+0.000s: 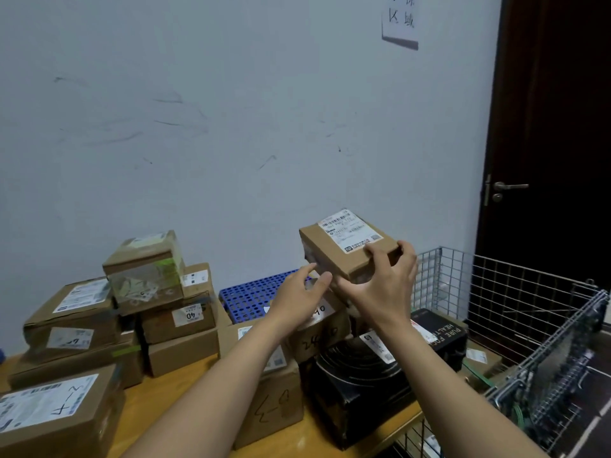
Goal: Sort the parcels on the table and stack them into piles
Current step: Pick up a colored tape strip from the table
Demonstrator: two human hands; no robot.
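While the right hand (386,285) is clamped on the near end of a small parcel (344,249), fingers spread and curled over its top edge and thumb under the side, the left hand (297,299) is up at the lower left corner of the same box with its fingers pretty much straight. Honestly can't tell if it's actually touching the box or just beside it. The small parcel sits tilted, right of centre in the frame, shipping label up, held above a brown parcel (317,338) with marker scribble on it. Just below that, towards the bottom middle, there's a taller brown box (277,404) and a black box (357,385) next to it, with another black box (446,335) printed "PURE" a bit further right. Over on the left of the frame is a messy pile: a taped-up box (145,269) on top, one with a "40" sticker (180,320) under it, a bigger carton (71,319) beside those, and a labelled carton (56,411) in the bottom left corner. All this sits on a wooden desk (148,401). A blue perforated tray (244,299) leans by the wall behind, and a wire basket (496,282) stands at right by a dark door (555,127).
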